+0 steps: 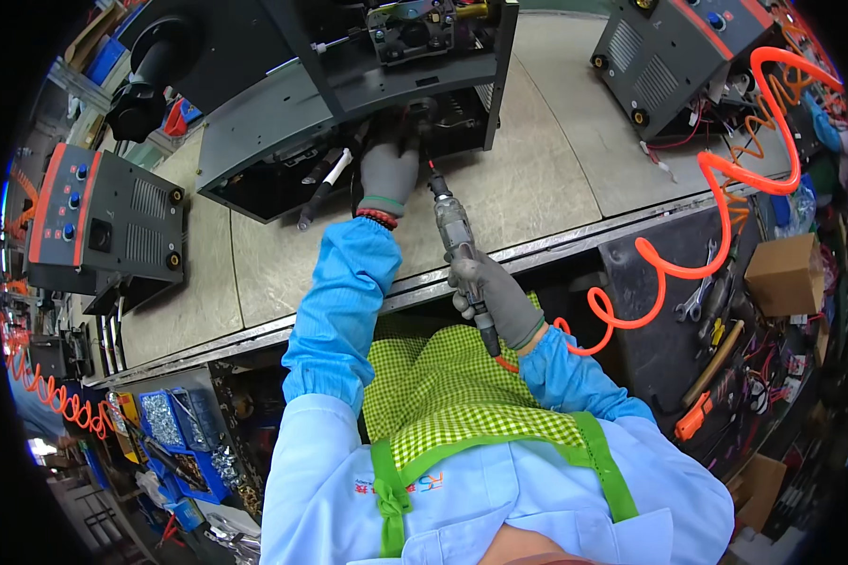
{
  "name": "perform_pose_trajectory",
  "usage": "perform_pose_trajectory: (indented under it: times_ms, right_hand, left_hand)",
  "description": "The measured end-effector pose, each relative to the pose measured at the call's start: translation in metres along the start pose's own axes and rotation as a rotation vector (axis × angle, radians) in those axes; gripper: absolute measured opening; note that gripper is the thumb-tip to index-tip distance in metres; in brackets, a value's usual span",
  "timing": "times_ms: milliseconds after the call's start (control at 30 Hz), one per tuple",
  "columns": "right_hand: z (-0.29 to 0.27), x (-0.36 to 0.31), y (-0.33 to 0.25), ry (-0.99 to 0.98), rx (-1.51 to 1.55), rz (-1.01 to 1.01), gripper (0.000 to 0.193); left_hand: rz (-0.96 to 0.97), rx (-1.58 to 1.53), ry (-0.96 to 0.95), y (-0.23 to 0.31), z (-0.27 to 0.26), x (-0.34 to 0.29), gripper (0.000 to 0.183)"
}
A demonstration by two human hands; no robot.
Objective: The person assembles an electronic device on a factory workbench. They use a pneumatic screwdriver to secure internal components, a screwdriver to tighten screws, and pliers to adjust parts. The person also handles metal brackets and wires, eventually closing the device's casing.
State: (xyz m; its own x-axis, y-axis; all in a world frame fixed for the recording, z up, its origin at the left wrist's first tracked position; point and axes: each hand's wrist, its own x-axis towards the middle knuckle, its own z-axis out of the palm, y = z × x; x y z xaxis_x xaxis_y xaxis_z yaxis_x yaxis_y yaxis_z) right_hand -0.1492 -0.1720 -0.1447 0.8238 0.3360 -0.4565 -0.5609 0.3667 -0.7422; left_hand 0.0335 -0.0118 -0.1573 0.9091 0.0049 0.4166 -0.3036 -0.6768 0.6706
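My right hand (pixel 501 299), in a grey glove, is wrapped round a pneumatic screwdriver (pixel 455 229). Its bit points away from me into the lower opening of a large dark grey machine housing (pixel 415 85). An orange air hose (pixel 586 350) runs from the tool's rear end. My left hand (pixel 389 174), gloved in grey too, reaches into the same opening; its fingers are lost in the shadow inside. Beside that hand a black-and-white rod-shaped piece (pixel 325 188) sticks out of the housing.
Grey boxed machines with red-edged panels stand at the left (pixel 113 221) and the far right (pixel 674 61). The coiled orange hose (pixel 711 169) hangs over the bench's right side. Below right, a dark shelf holds wrenches (pixel 695 301) and a hammer (pixel 713 365); blue bins (pixel 165 419) of screws sit lower left.
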Motion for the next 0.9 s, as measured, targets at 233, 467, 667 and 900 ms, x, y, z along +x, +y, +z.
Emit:
perform_pose_trajectory:
  times_ms: [233, 467, 667, 900]
  right_hand:
    - [0.019, -0.004, -0.002, -0.091, 0.335, 0.038, 0.038]
    - [0.026, -0.001, 0.000, -0.063, 0.324, 0.037, 0.037]
    - [0.023, 0.008, 0.007, -0.083, 0.288, 0.018, 0.038]
    - [0.023, 0.009, 0.011, -0.072, 0.237, -0.036, 0.051]
  left_hand:
    - [0.198, 0.359, -0.062, -0.008, -0.002, 0.023, 0.033]
    - [0.201, 0.364, -0.085, -0.012, 0.003, 0.039, 0.040]
    - [0.195, 0.319, -0.107, -0.017, 0.001, 0.042, 0.041]
    - [0.073, 0.259, -0.198, 0.002, -0.009, 0.040, 0.044]
